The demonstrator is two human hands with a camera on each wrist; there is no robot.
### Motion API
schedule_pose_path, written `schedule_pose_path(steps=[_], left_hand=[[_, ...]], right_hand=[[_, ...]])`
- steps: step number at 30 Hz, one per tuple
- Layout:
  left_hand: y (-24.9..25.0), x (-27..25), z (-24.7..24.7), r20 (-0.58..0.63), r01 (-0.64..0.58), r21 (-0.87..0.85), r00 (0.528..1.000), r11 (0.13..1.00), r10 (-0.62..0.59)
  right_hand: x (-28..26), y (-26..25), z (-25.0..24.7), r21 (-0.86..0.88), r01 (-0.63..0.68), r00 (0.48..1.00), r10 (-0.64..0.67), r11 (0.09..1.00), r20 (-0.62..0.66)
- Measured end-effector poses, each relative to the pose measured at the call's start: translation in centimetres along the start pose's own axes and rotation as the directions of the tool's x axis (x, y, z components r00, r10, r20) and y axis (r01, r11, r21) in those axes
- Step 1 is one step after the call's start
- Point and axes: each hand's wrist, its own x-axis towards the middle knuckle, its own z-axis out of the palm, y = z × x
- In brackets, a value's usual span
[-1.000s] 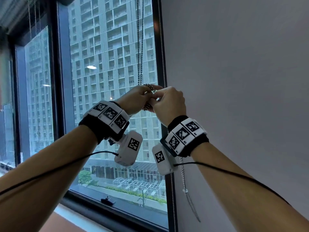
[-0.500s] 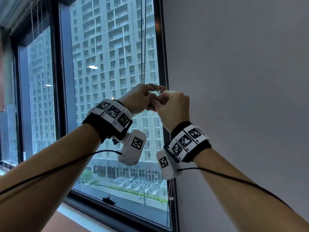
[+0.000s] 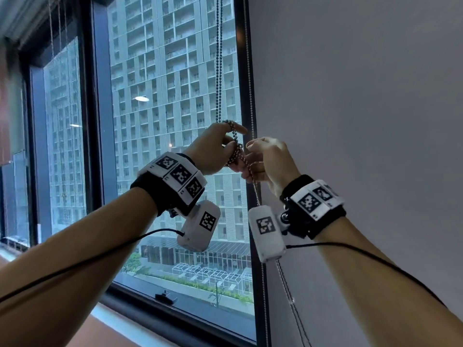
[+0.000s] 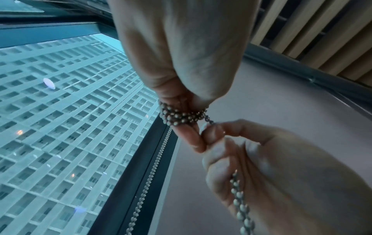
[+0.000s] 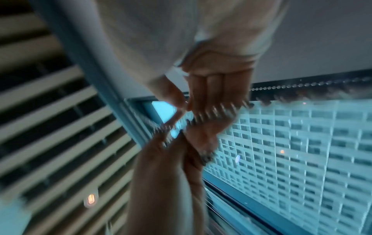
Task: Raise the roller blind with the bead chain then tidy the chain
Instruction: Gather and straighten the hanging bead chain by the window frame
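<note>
The metal bead chain (image 3: 219, 58) hangs in two strands in front of the window pane. Its lower part is coiled in several turns round the fingers of my left hand (image 3: 225, 144), seen close as the coiled bead chain (image 4: 182, 116). My right hand (image 3: 263, 156) is just right of the left hand and pinches a strand leading off the coil; the left wrist view shows the right hand (image 4: 261, 159) with that bead chain strand (image 4: 239, 198) running through its curled fingers. The slack hangs below the right wrist as a loose chain tail (image 3: 288, 291). No blind fabric covers the pane in view.
A dark window frame post (image 3: 246, 71) stands right behind the hands, with a second thin chain (image 3: 250, 91) along it. A flat grey panel (image 3: 363, 121) fills the right. The window sill (image 3: 120, 321) lies below. More panes and cords are at the left.
The hands, pressed together before, have come slightly apart. The right hand has moved right and down, drawing a strand off the coil on the left fingers.
</note>
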Motion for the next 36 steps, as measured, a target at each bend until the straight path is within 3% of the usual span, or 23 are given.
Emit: schedule_pose_path(steps=[3,5,11,17,23,31,35,36], left_hand=[[-0.4,0.1,0.2,-0.038,-0.008,0.019,0.999,1.000,0.009],[-0.6,0.2,0.2,-0.066,-0.022,0.055,0.998,0.998,0.025],[-0.1,0.2,0.8,-0.063,-0.081,0.078,0.994,0.994,0.086],[-0.4,-0.3,1.1,-0.050,-0.071,0.080,0.996,0.994,0.075],[-0.6,-0.5,1.1,-0.021,-0.046,0.039,0.999,0.998,0.047],[-0.7,-0.8,0.8,-0.004,-0.101,0.094,0.995,0.990,0.102],[0.1,-0.8,0.6,0.073,-0.095,0.060,0.993,0.994,0.090],[0.4,-0.8,0.7,0.084,-0.098,0.033,0.992,0.995,0.095]], right_hand=[[-0.3,-0.5,-0.6,0.054,-0.141,0.971,0.128,0.989,0.202],[-0.8,-0.4,-0.5,0.074,-0.172,0.952,0.147,0.982,0.268],[0.2,-0.4,-0.1,-0.023,-0.019,0.995,0.021,1.000,0.097],[0.5,-0.6,-0.5,-0.289,0.168,0.985,-0.154,0.942,0.073],[0.8,-0.5,-0.8,-0.492,0.268,0.963,-0.231,0.828,0.135],[0.6,0.7,-0.2,-0.513,0.331,0.936,-0.344,0.792,0.075],[1.0,1.4,0.1,-0.698,0.370,0.898,-0.428,0.613,0.101],[1.2,1.5,0.1,-0.699,0.366,0.894,-0.441,0.615,0.081]])
